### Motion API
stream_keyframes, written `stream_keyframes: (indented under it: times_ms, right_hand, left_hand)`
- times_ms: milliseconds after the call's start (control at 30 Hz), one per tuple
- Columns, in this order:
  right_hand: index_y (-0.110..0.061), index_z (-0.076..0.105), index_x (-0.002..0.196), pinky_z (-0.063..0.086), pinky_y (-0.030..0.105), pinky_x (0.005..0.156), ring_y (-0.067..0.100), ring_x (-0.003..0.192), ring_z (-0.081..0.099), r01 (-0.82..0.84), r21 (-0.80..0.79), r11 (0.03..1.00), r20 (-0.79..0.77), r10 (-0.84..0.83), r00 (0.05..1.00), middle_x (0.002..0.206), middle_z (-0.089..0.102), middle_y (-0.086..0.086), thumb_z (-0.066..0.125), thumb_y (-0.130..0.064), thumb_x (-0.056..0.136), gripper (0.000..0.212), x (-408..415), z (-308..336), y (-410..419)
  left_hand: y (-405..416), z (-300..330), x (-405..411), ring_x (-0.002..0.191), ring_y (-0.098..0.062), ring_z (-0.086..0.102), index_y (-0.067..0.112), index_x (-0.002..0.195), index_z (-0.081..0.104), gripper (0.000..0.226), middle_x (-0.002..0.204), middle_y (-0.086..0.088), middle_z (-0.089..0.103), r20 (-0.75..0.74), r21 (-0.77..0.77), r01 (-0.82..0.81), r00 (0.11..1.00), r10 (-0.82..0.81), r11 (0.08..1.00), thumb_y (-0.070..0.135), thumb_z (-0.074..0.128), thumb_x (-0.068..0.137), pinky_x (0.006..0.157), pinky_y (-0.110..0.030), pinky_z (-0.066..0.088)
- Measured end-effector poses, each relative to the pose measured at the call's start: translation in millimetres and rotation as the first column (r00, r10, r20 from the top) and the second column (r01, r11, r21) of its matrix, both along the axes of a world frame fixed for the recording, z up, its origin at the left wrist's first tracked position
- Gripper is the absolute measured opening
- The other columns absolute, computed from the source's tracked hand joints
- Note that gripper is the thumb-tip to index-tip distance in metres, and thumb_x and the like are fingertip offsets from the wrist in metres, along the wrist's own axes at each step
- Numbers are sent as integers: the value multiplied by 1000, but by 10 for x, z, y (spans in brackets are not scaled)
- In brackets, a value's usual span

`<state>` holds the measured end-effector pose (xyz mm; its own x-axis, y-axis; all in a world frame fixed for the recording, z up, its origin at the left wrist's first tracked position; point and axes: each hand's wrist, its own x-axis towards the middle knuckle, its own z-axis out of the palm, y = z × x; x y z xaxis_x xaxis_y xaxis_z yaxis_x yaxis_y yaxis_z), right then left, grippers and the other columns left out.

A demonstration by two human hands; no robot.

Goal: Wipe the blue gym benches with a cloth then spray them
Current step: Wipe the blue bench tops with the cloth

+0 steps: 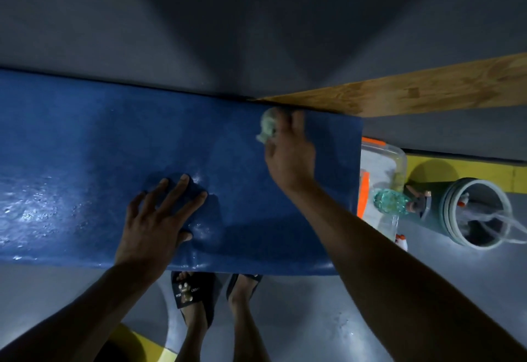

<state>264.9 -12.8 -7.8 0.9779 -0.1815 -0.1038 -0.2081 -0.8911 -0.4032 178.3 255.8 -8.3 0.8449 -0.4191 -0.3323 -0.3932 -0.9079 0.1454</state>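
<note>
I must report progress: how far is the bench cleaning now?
Done: the blue bench already shines wet on its left part. In hand: the right hand rubs a cloth near the far right corner while the left hand presses flat. Left: spraying.

A wooden plank [427, 91] slants off to my far right, its near end just at the far edge of the worktop. Right of the worktop, on the grey floor [356, 319], sits a clear plastic box [385, 159] with orange clips. Near it lies a greenish clear bottle [389, 202]. Further right a grey-green bucket [473, 213] lies tipped on its side, mouth towards me, with pale strands hanging out. A yellow strip [467, 170] runs along the floor behind it. My feet wear black sandals [194, 290], partly under the near edge.
</note>
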Motion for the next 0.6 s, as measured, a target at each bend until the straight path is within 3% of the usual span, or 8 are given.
stream_keyframes:
  times_ms: [67, 133, 200, 267, 367, 433, 533, 600]
  right_hand:
    - [-21, 42, 133, 49, 32, 56, 25, 85, 60, -272, -56, 961, -33, 270, 962, 129, 40, 6, 59, -21, 87, 49, 18, 45, -160]
    - [-21, 42, 134, 52, 38, 61, 33, 82, 61, -333, -81, 940, -34, 331, 943, 126, 42, 10, 57, -21, 87, 50, 35, 51, -620]
    - [-15, 43, 133, 49, 42, 67, 39, 84, 59, -152, -71, 986, 2, 152, 988, 124, 45, 18, 54, -17, 87, 47, -29, 13, -1190]
    - [-6, 46, 128, 46, 43, 75, 41, 97, 57, 166, -45, 985, 0, -166, 986, 124, 48, 21, 53, -13, 90, 40, -132, -34, -1610]
    - [-4, 48, 127, 43, 41, 91, 36, 113, 53, 538, 76, 840, -74, -533, 843, 127, 52, 18, 54, -17, 92, 38, -215, -147, -1621]
    - [-5, 47, 127, 41, 40, 91, 34, 114, 52, 658, 139, 740, -69, -656, 752, 129, 50, 16, 54, -18, 92, 38, -211, -167, -1429]
    - [-7, 47, 127, 43, 42, 82, 36, 107, 53, 542, 78, 837, 1, -543, 840, 131, 44, 15, 56, -16, 90, 39, -237, -57, -1086]
    - [-14, 47, 132, 47, 41, 78, 34, 100, 55, 203, 45, 978, 35, -205, 978, 129, 45, 13, 61, -14, 86, 48, -289, 14, -903]
  left_hand:
    - [-7, 17, 9, 135, -39, 42, 38, 143, 45, 100, 156, -1, 36, 2, -4, 2, 1000, -2, 1000, 30, 93, 55, 99, -59, 37]
    - [-12, 26, 15, 134, -39, 42, 37, 143, 45, 101, 156, -1, 36, 2, -2, 1, 1000, -1, 1000, 30, 93, 55, 98, -59, 38]
    - [-16, 24, 20, 134, -39, 42, 37, 143, 45, 100, 156, -2, 37, -3, 3, 8, 1000, -8, 1000, 31, 93, 55, 97, -58, 37]
    - [-4, 20, 24, 134, -40, 42, 36, 143, 46, 100, 156, -2, 37, -12, 5, 12, 1000, -12, 1000, 31, 93, 55, 97, -59, 37]
    - [0, 29, 31, 135, -40, 41, 37, 143, 45, 100, 156, -2, 36, -26, 15, 11, 1000, -11, 1000, 31, 93, 55, 97, -59, 37]
    - [-13, 36, 25, 134, -40, 41, 37, 143, 44, 100, 156, -3, 36, -26, 12, 4, 1000, -4, 1000, 30, 93, 56, 97, -59, 38]
    - [-23, 38, 19, 135, -39, 40, 36, 144, 43, 100, 157, -3, 34, -26, 22, 5, 1000, -5, 1000, 29, 92, 57, 98, -59, 38]
    - [-21, 33, 23, 136, -39, 39, 36, 144, 42, 101, 158, -3, 33, -32, 28, 11, 999, -10, 1000, 31, 92, 57, 98, -59, 38]
